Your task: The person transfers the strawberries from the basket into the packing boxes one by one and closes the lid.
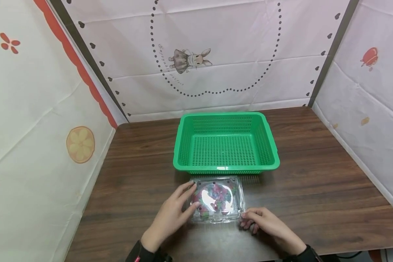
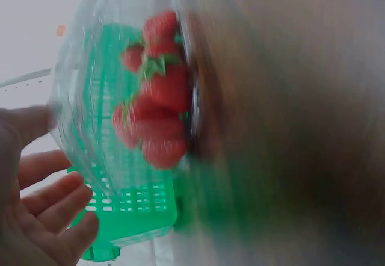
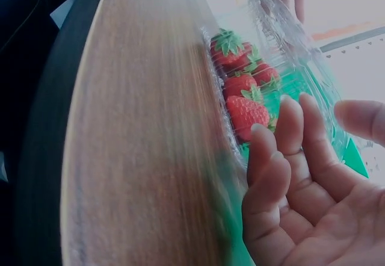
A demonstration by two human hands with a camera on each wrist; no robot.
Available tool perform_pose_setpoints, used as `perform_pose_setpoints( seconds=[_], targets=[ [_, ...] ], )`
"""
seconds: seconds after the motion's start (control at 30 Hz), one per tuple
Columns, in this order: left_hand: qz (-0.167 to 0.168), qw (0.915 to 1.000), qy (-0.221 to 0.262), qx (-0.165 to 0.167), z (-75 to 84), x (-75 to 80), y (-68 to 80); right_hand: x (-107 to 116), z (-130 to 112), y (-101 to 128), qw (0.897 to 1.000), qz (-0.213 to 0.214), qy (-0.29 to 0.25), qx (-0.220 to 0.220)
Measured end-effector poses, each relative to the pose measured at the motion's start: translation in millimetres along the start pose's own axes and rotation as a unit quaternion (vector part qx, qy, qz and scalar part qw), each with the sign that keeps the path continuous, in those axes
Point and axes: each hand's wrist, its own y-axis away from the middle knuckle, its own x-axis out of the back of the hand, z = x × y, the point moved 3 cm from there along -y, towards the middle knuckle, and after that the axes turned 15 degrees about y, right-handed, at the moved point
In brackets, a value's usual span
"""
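I have a clear plastic clamshell box of strawberries lying flat on the wooden table, between my two hands and just in front of the green basket. My left hand rests against the box's left side, its fingers nearly straight and laid along the edge and lid, not curled round anything. My right hand sits at the near right corner, fingers loosely bent, the tips touching or all but touching the rim; I cannot tell from the head view whether they pinch it, and the right wrist view shows the palm open just beside the box.

I judge the box light but flimsy: thin glossy plastic that flexes and slips, with soft fruit inside that bruises if squeezed. I would take it from both short sides, fingers low under the rim, and press gently while keeping it level.
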Motion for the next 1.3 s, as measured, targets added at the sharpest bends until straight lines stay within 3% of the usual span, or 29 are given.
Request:
perform_pose_setpoints(
  seconds=[0.07,0.17,0.3,0.4,0.57,1.0,1.3],
  targets=[
    [0.001,0.9997,-0.005,0.024,-6.4,3.5,-5.5,-0.9,0.5,-0.6,1.0,0.004,-0.008,0.002],
    [0.021,0.9938,0.007,0.109,-20.1,7.6,-12.4,-2.0,0.9,-1.4,1.0,0.007,-0.014,0.009],
    [0.002,0.9718,0.084,0.221,-37.7,8.7,-18.6,-2.6,2.2,-2.6,1.0,0.011,-0.019,0.013],
    [-0.035,0.9528,0.15,0.262,-44.6,8.3,-19.4,-3.5,2.8,-3.2,1.0,0.011,-0.018,0.014],
    [-0.057,0.94,0.2,0.27,-48.6,7.8,-21.0,-4.0,3.2,-3.5,1.0,0.009,-0.019,0.021],
    [-0.055,0.9393,0.208,0.267,-45.5,7.7,-19.5,-6.0,1.6,-0.9,0.999,0.03,-0.02,-0.017],
    [-0.05,0.9389,0.207,0.27,-44.6,7.3,-19.7,-10.2,2.1,1.4,0.998,0.059,-0.024,-0.005]
  ],
)
